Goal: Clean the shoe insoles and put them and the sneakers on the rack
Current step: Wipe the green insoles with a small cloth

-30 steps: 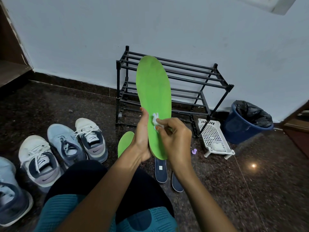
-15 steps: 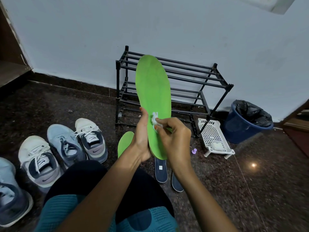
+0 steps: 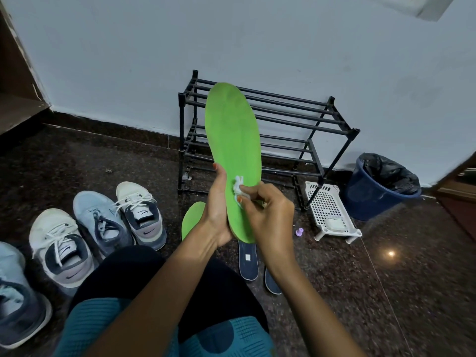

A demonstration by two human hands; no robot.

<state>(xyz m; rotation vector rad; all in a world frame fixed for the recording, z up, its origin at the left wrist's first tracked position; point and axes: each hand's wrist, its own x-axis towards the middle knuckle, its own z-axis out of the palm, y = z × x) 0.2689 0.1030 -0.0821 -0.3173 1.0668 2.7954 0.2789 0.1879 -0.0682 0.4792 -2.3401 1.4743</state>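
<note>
I'm on the wiping step: my left hand [image 3: 219,207] grips the green insole [image 3: 231,140] upright by its heel, my right hand [image 3: 268,215] pinches a white wad [image 3: 238,185] against it; next I'd stroke firmly toward twelve o'clock

A long bright green insole [image 3: 233,150] stands upright in the air, heel end gripped by the left hand [image 3: 219,210], while the right hand [image 3: 268,215] pinches a small white wipe [image 3: 238,188] against its lower face. A second green insole [image 3: 192,219] and two navy insoles [image 3: 248,261] lie flat on the floor below. Four sneakers [image 3: 100,220], white and pale blue, sit grouped on the floor to the left. A black rack [image 3: 296,119] with two tiers stands against the wall behind.
</note>
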